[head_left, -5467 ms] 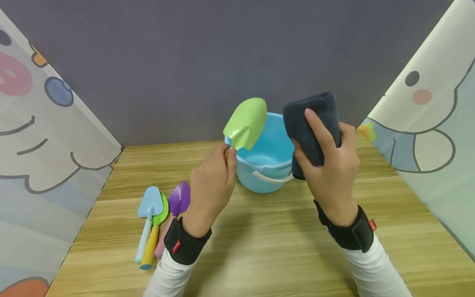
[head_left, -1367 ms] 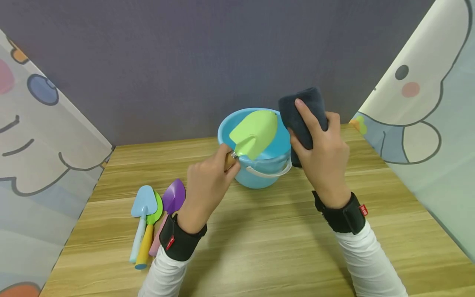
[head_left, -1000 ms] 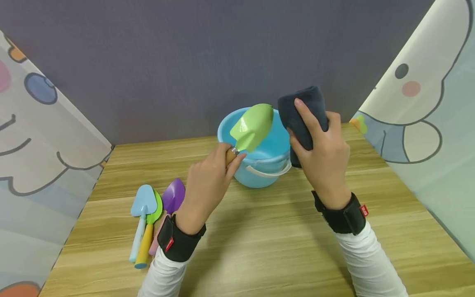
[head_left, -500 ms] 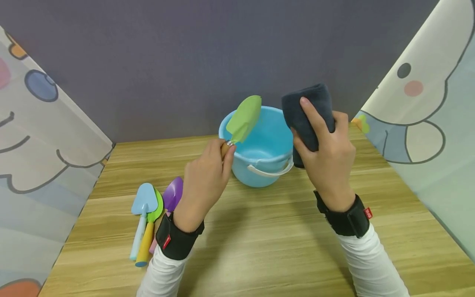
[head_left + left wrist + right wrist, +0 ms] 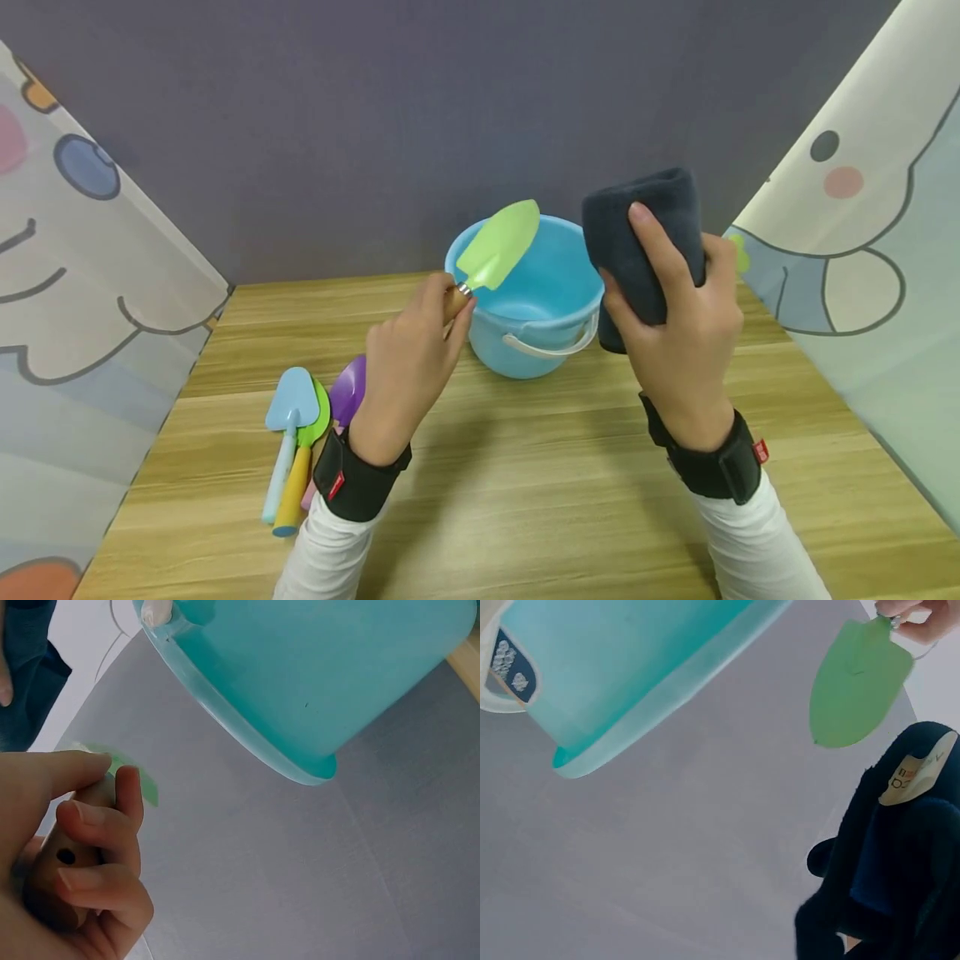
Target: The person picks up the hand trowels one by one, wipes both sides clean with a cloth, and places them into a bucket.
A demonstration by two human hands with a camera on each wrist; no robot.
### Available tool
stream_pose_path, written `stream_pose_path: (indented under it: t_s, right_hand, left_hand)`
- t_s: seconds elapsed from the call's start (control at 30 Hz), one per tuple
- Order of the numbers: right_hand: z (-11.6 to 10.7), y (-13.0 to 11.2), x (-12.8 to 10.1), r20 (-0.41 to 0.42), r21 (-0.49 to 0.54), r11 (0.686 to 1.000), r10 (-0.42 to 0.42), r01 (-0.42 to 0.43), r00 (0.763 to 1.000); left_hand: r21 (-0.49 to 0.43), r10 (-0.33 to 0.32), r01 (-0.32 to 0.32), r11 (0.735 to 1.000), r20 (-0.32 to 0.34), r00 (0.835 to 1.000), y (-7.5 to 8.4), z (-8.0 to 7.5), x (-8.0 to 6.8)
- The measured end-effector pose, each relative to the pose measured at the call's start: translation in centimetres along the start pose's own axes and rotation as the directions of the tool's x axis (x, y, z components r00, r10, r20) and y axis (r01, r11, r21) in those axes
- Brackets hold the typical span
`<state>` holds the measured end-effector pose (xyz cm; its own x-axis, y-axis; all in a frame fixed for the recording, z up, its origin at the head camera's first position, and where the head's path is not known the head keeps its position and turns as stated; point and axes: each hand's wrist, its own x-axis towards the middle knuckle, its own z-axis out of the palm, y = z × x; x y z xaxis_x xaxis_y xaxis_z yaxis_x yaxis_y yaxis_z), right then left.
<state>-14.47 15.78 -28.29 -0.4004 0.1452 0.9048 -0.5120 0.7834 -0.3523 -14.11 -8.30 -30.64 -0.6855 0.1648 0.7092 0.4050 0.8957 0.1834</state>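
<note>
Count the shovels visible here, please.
4. The pale green shovel is in the left grip; the blue shovel, yellow-handled green shovel and purple shovel lie on the table, the last partly hidden by the left arm.

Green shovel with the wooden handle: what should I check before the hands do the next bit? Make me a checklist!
1. Left hand gripping the green shovel: ok.
2. Right hand holding the dark cloth: ok.
3. A hand free for something else: not ok, both are full.
4. Blue bucket standing upright on the table: ok.
5. Cloth touching the green shovel: not ok, they're apart.
6. Green shovel perfectly clean: cannot tell, tiny specks might not show.
</note>
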Motion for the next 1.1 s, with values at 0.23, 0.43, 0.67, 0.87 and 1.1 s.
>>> stream_pose_path:
  t_s: [0.23,0.43,0.67,0.87,1.1]
  right_hand:
    - [0.1,-1.3,-0.8,0.013,0.036,0.997,-0.069,0.069,0.998]
    - [0.7,-2.4,-2.0,0.109,0.052,0.978,-0.205,0.200,0.973]
    - [1.5,-3.3,-2.9,0.177,0.035,0.940,-0.340,0.339,0.924]
    - [2.3,-3.6,-3.6,0.190,0.048,0.926,-0.377,0.375,0.907]
    - [2.4,-3.7,-3.8,0.198,0.042,0.938,-0.346,0.345,0.917]
  left_hand:
    - [0.009,0.005,-0.005,1.000,-0.040,0.999,0.0,0.1,0.1]
    - [0.024,0.026,-0.025,0.999,-0.070,0.997,0.1,0.3,0.0]
    - [0.045,0.060,-0.055,0.997,-0.115,0.992,0.5,0.1,0.0]
    - [0.054,0.173,-0.165,0.985,-0.220,0.960,1.1,0.1,-0.2]
    - [0.033,0.219,-0.218,0.975,-0.258,0.941,1.5,0.1,-0.3]
